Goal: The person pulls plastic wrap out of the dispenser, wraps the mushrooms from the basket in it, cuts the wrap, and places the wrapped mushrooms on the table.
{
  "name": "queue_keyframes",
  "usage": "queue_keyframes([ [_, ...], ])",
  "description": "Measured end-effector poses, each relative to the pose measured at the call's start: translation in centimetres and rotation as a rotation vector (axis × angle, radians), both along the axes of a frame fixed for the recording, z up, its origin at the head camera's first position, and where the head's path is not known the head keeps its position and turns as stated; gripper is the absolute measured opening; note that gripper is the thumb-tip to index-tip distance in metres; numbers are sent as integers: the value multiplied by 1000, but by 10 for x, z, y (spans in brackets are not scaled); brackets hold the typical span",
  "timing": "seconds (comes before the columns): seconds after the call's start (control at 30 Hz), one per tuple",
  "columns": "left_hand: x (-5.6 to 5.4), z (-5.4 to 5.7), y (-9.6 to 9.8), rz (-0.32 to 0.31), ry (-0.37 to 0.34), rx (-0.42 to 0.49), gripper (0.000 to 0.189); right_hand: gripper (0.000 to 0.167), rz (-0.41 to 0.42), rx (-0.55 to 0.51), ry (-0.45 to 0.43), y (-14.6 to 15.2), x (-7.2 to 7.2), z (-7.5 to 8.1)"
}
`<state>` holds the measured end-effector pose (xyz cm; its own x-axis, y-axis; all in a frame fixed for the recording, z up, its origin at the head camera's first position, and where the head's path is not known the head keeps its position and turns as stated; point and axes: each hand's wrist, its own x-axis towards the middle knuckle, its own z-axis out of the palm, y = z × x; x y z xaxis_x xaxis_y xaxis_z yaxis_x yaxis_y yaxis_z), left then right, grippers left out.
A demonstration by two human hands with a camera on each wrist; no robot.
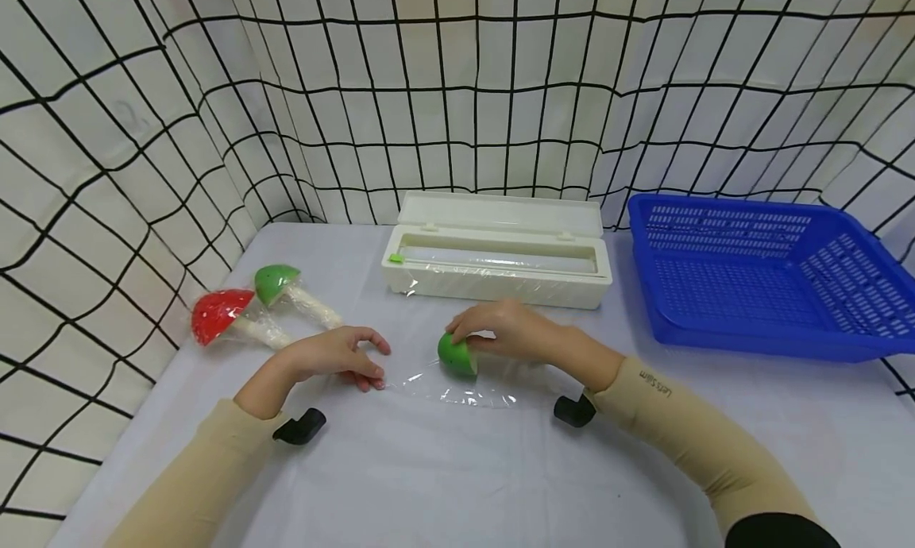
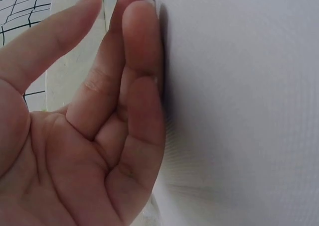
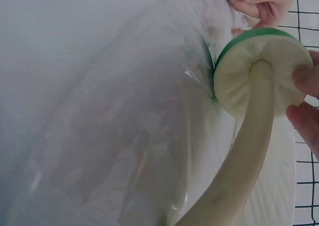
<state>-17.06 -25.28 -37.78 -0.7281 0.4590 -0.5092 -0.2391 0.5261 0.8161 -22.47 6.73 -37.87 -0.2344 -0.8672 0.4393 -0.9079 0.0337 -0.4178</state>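
My right hand [image 1: 507, 329] grips a toy mushroom [image 1: 456, 356] by the rim of its green cap. In the right wrist view the cap's pale underside [image 3: 237, 81] and long cream stem [image 3: 249, 131] show, with fingertips [image 3: 305, 81] at the rim. Beneath the mushroom, a sheet of clear plastic film [image 1: 486, 397] lies on the white-covered table. My left hand [image 1: 329, 357] rests at the film's left edge, fingers relaxed and thumb apart from them. Seen from the left wrist, its palm [image 2: 75, 161] holds nothing, and the fingers lie against the white cloth.
Behind the hands stands a white film dispenser [image 1: 493, 282] with its lid raised and a roll inside. Wrapped red [image 1: 221, 314] and green [image 1: 275, 282] mushrooms lie at the left. A blue basket [image 1: 758, 337] sits at the right. Black netting [image 1: 443, 87] surrounds the table's back and sides.
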Motion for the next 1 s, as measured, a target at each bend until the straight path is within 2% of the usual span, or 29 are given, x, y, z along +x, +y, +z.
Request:
queue_keyframes([
  [0.13,0,-1,0,-15,46,-19,51,21,-33,10,43,1,3,-2],
  [0.27,-1,1,0,-40,100,-45,54,30,-73,47,66,5,3,-1],
  [0.4,0,4,0,-64,128,-58,50,39,-98,79,86,10,3,2],
  [0.6,-1,4,1,-72,117,-63,45,40,-103,130,135,16,6,5],
  [0.73,-1,4,2,-80,135,-78,41,44,-125,193,140,18,9,3],
  [0.87,1,6,3,-99,184,-76,34,48,-158,247,140,22,13,4],
  [1.0,3,11,4,-148,262,-23,33,51,-182,246,123,32,17,8],
])
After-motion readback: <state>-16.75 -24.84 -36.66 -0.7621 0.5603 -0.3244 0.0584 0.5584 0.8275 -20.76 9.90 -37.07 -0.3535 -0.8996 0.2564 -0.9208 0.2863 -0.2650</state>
